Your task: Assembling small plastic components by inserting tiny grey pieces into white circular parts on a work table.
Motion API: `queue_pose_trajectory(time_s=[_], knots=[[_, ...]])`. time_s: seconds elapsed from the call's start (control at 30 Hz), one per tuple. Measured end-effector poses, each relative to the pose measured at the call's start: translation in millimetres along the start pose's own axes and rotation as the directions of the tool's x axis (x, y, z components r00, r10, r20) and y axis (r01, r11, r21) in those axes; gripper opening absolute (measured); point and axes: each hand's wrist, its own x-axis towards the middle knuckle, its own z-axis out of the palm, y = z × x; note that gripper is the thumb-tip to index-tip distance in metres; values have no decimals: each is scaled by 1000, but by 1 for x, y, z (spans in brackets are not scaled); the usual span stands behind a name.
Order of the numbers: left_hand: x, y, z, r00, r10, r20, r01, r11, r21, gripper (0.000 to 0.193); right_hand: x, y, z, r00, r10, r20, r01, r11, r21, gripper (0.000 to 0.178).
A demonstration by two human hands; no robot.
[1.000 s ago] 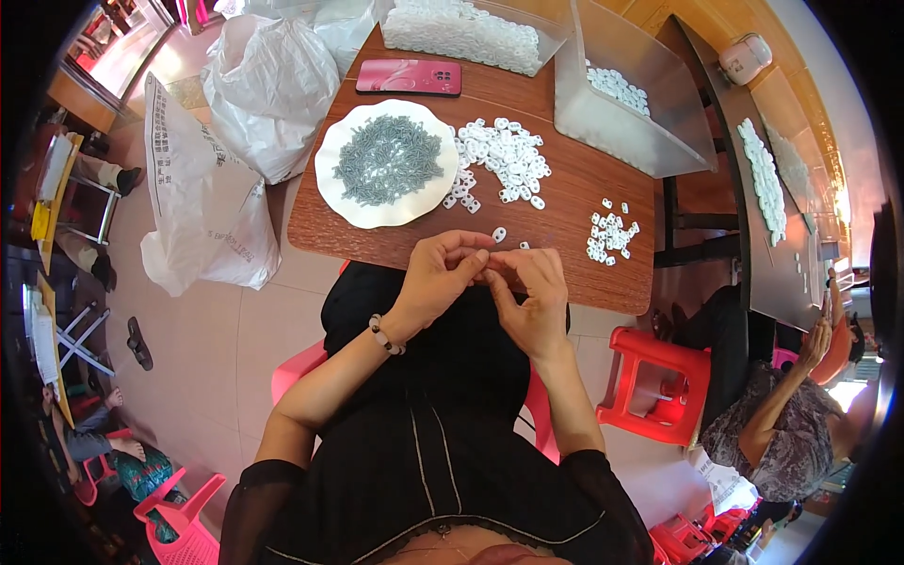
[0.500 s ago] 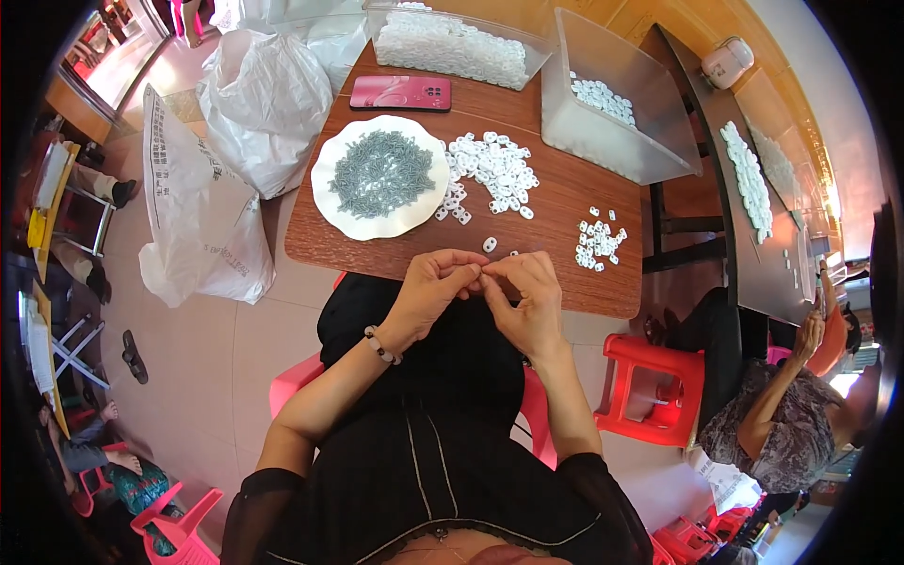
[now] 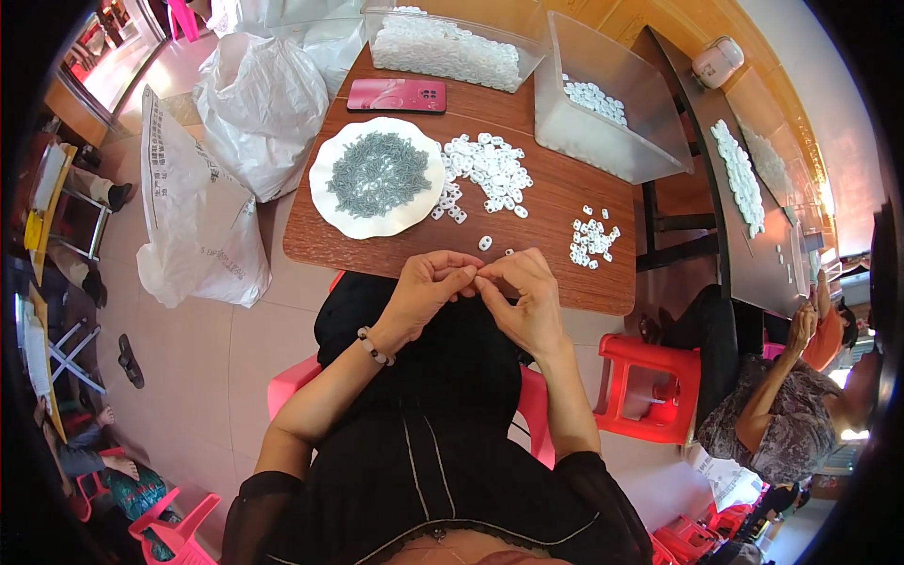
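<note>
At the table's near edge my left hand (image 3: 427, 294) and my right hand (image 3: 524, 296) meet, thumbs and forefingers pinched together. Whatever lies between the fingertips is too small and covered to make out. Just beyond them on the wood is one small white oval piece with two holes (image 3: 485, 243), and another peeks out by my right fingers. A scalloped white plate (image 3: 325, 209) heaped with small grey rod-like pieces (image 3: 377, 174) stands beyond my left hand. Beside it spreads a pile of white two-hole pieces (image 3: 490, 168). A smaller pile (image 3: 591, 243) lies to the right.
A pink phone (image 3: 396, 95) lies behind the plate. Two clear bins (image 3: 603, 141) of white pieces stand at the table's far side. White sacks (image 3: 202, 221) stand on the left floor. A red stool (image 3: 648, 388) and a seated person (image 3: 786, 414) are at the right.
Both hands stay pinched together at the same place, with only a slight shift of the fingers. The whole view has slid a little to the left.
</note>
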Motion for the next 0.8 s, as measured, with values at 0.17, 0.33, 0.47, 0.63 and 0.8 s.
queue_pose_trajectory(time_s=[0.17,0.33,0.47,0.63,0.8], knots=[[-3,0,3,999,-14,42,14,1000,-14,23,-4,-1,-2,999,29,-16,-28,999,32,9],[-8,2,-1,991,-121,60,123,991,-43,24,-8,-2,2,996,41,-74,-35,996,78,10],[-9,2,-3,973,-220,70,228,963,-144,24,-9,-1,3,992,-67,-109,69,998,13,13],[-10,-1,-6,971,-218,99,230,963,-141,22,-15,0,3,992,-92,-84,92,996,-1,14],[-11,-3,-7,981,-193,28,194,978,-74,19,-17,4,-1,997,48,-64,-46,998,34,12]])
